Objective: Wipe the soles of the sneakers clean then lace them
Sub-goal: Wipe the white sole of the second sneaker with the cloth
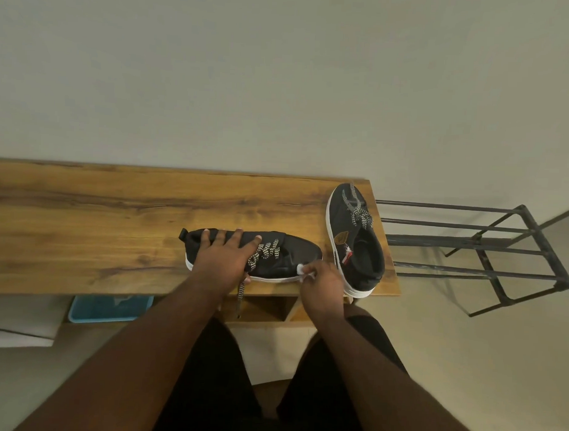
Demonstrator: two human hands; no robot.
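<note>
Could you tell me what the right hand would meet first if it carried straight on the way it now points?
Probably the white sole edge of the black sneaker lying across the table; the right hand already presses a small white wipe there.

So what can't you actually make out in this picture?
Head view only:
- Undersides of both soles: the near sneaker and far sneaker face away from the camera.
- The white wipe: mostly hidden by the right hand.
- The near sneaker's opening: covered by the left hand.
- The blue tray: partly hidden under the table.

No legible text (perhaps an emblem on the sneaker)
</note>
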